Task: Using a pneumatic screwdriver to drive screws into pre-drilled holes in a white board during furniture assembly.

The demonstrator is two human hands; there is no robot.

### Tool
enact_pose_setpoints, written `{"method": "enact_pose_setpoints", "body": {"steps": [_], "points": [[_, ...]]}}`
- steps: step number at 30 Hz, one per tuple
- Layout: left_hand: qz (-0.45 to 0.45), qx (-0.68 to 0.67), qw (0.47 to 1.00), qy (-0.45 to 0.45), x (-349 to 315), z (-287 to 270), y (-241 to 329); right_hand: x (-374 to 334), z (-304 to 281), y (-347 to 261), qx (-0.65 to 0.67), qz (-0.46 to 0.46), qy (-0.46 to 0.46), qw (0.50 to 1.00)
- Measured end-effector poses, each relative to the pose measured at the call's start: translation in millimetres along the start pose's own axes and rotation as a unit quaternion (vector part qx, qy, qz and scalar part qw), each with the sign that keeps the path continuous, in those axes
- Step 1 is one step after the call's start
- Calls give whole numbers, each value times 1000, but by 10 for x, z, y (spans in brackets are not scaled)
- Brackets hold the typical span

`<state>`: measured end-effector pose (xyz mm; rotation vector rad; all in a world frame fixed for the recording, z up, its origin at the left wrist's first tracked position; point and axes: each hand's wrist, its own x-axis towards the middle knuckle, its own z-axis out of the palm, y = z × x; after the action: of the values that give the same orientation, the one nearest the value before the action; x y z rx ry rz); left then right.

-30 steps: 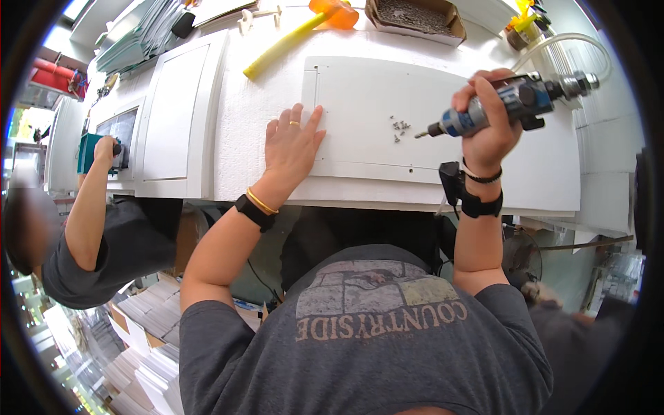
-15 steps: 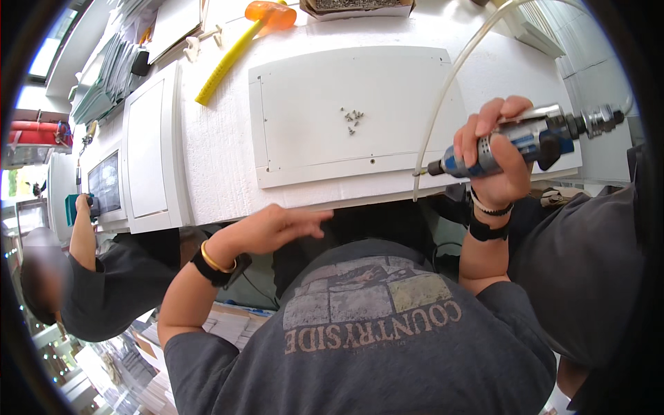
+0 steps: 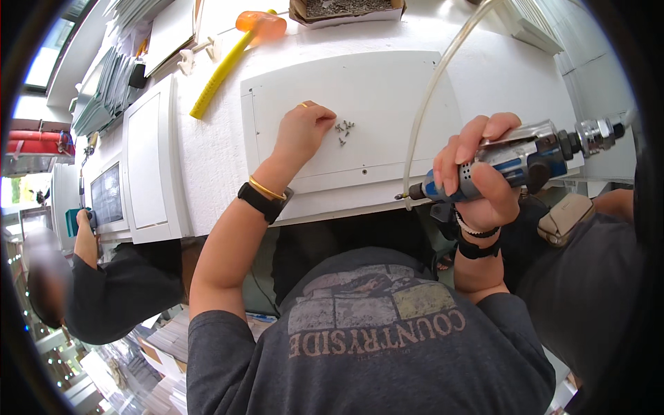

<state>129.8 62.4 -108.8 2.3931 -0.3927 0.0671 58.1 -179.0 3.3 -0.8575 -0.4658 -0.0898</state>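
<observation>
A loose pile of small screws [image 3: 344, 129] lies on a white panel [image 3: 387, 90], which has small holes along its edges. Over the panel, my left hand [image 3: 302, 131] is closed in a pinch, its fingertips right beside the pile. Whatever is between those fingertips is too small to make out. My right hand [image 3: 477, 162] is wrapped round a blue and grey air screwdriver [image 3: 515, 160]. The tool is held off the panel's right front corner, its bit pointing left. A clear air hose [image 3: 422, 124] loops up and across from the far right.
A mallet [image 3: 259, 29] with orange head and yellow handle lies behind the panel, left of a cardboard box [image 3: 346, 10] of small hardware. At left stands a white framed door [image 3: 149, 159]. One co-worker [image 3: 131, 290] works at far left, another person [image 3: 588, 277] is close on my right.
My left hand has moved from the table's front edge up and forward to the screws, its fingers closing into a pinch. The right hand and screwdriver have shifted slightly left and nearer.
</observation>
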Motion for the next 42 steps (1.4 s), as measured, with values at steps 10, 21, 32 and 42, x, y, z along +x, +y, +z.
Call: {"method": "enact_pose_setpoints", "body": {"steps": [10, 21, 32, 42], "points": [[-301, -616, 728, -4, -424, -64, 926, 147, -37, 29, -2, -125, 135, 983], [-268, -794, 538, -91, -578, -30, 1108, 81, 66, -129, -52, -205, -28, 977], [-249, -761, 598, -43, -585, -81, 1195, 98, 128, -87, -49, -229, -29, 972], [-285, -685, 670, -21, -466, 214, 1051, -110, -117, -11, -190, -172, 95, 962]]}}
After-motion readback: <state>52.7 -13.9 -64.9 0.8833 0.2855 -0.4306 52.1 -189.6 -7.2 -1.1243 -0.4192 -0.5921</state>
